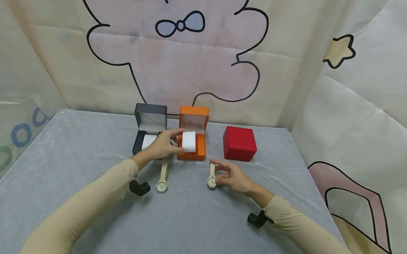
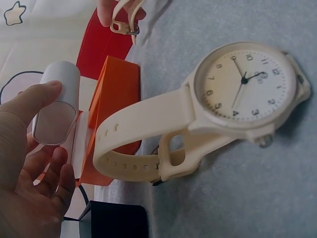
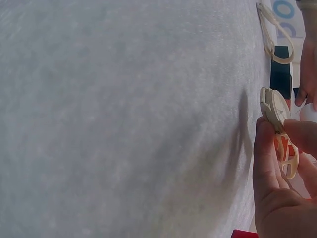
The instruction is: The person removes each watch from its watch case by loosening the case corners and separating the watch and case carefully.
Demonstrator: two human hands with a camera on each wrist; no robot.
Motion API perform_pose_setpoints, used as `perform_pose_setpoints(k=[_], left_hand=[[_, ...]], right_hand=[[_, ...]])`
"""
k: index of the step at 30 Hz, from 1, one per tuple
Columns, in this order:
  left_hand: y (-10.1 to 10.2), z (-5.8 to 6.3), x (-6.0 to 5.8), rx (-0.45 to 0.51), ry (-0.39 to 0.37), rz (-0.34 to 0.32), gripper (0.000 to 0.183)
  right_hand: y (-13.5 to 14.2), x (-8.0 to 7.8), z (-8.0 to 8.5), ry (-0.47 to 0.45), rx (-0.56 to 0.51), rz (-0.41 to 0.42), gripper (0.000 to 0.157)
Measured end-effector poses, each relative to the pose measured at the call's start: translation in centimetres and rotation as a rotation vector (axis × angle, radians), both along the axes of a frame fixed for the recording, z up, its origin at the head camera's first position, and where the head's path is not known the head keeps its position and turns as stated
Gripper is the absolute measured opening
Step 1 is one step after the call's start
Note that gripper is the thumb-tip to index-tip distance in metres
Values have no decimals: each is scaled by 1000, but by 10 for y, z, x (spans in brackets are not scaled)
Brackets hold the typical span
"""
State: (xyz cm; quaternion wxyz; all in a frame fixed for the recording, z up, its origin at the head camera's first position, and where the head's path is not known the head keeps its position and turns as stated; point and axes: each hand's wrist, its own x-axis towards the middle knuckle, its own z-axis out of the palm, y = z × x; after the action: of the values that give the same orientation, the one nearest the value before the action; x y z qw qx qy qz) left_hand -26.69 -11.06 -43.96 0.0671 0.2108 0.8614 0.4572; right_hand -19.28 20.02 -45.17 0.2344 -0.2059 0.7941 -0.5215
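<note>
My left hand [image 1: 162, 145] holds a white watch cushion [image 1: 189, 142] over the open orange watch box [image 1: 191, 156]. In the left wrist view the thumb lies on top of the rounded cushion [image 2: 62, 82], with fingers beneath it. My right hand [image 1: 234, 178] pinches a cream wristwatch [image 1: 211, 181] between thumb and fingers at its case, shown in the right wrist view as the watch [image 3: 277, 106] with its strap looped. A second cream wristwatch [image 1: 161, 186] lies on the table below my left hand, its strap buckled into a loop and its white dial [image 2: 245, 87] showing.
An open dark grey watch box [image 1: 151, 110] with a white cushion [image 1: 148, 140] inside stands left of the orange one. To the right sits a closed red box [image 1: 239, 144]. Grey cloth covers the table [image 1: 188, 229], and printed curtains [image 1: 294, 62] stand behind it.
</note>
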Motion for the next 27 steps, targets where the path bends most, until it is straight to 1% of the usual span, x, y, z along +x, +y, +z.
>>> perform_pose_setpoints(k=[6, 11, 14, 22, 27], left_hand=[[2, -1, -2, -13, -11, 6, 79], [3, -2, -4, -9, -6, 6, 79], [3, -2, -4, -7, -2, 5, 78], [4, -3, -5, -4, -10, 12, 78], [6, -2, -6, 2, -12, 16, 77]], right_hand=[[1, 1, -3, 10, -2, 16, 70], [1, 4, -4, 57, -3, 70, 68], [0, 5, -4, 82, 4, 82, 67], [0, 2, -8, 204, 101, 89, 65], [3, -1, -9, 223, 125, 95, 64]])
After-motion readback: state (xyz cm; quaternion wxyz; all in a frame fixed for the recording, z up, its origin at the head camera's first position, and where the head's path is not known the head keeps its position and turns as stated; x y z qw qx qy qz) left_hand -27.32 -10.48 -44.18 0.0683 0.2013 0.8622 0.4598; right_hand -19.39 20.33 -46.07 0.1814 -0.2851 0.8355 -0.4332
